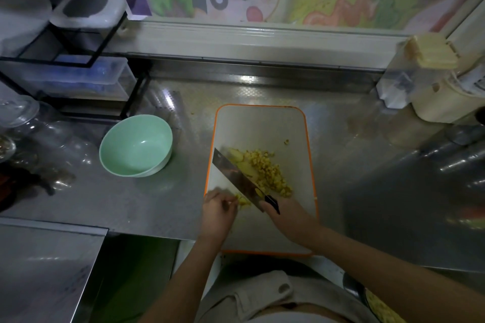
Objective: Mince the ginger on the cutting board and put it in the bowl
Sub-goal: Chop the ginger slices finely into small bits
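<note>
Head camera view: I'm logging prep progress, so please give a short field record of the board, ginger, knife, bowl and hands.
cutting board: white, orange rim, on steel counter
ginger: mostly diced, some larger slices by the blade, all on the board
knife: blade angled across the ginger
right hand: grips the knife handle
left hand: holds ginger pieces beside the blade
bowl: green, empty, left of the board

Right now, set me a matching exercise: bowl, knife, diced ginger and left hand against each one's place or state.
1. bowl
2. knife
3. diced ginger
4. left hand

A. piled on the cutting board, right of the knife
B. gripped by the right hand
C. empty, on the counter left of the board
D. holding ginger pieces left of the knife

Pairs: 1-C, 2-B, 3-A, 4-D
</note>
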Available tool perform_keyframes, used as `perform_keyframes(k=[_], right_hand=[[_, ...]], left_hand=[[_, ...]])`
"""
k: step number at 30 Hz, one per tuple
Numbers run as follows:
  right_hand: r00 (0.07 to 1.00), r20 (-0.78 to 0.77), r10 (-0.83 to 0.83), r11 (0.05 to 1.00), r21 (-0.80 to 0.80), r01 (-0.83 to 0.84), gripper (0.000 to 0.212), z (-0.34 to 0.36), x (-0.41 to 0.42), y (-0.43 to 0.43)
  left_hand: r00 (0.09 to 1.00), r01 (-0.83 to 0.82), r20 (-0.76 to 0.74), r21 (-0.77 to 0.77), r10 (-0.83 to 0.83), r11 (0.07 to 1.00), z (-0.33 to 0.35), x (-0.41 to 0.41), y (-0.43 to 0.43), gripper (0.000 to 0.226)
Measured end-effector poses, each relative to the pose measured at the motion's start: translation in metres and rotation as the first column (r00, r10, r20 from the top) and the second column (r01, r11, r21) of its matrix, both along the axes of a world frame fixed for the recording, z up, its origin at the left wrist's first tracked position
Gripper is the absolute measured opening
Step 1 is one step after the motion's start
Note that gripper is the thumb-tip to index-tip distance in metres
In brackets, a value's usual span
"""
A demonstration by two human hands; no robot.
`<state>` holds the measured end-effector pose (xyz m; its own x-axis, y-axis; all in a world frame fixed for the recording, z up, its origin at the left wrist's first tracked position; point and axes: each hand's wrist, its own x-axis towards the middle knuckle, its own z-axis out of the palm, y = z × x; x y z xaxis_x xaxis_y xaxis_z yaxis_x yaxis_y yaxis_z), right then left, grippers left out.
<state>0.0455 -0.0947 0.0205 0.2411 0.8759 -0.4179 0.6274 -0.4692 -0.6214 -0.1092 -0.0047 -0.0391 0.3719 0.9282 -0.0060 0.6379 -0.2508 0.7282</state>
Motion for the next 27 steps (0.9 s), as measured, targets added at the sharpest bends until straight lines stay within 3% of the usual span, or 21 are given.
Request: perform_keyframes(k=[27], right_hand=[[0.997,0.044,0.063,0.996,-0.072,-0.060,0.033,-0.013,-0.017,0.009]], left_hand=[[0.993,-0.001,-0.118,-0.039,-0.004,0.999,-0.003,0.003,0.003,0.011]])
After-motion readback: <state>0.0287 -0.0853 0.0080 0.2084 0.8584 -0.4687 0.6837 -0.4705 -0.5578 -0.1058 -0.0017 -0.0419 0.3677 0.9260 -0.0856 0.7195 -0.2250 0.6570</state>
